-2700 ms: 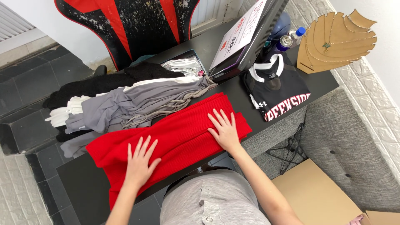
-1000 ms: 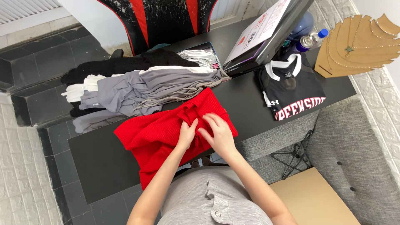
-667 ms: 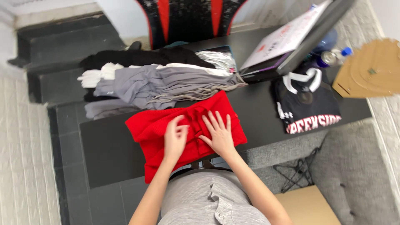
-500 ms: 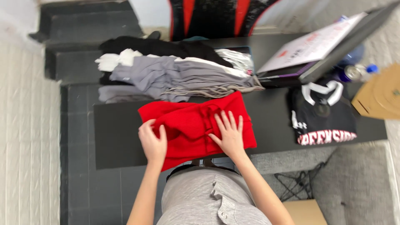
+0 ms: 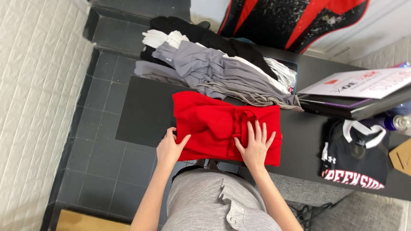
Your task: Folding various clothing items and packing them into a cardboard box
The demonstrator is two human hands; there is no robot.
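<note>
The red garment [image 5: 227,128] lies on the black table [image 5: 141,115], now folded into a smaller block than moments ago; the left hand [image 5: 170,147] grips its left edge; the right hand [image 5: 254,145] presses flat, fingers spread; the fold looks nearly done.

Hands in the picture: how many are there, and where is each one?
2. The left hand holds the left edge of the red garment; the right hand lies flat on top of it.
</note>
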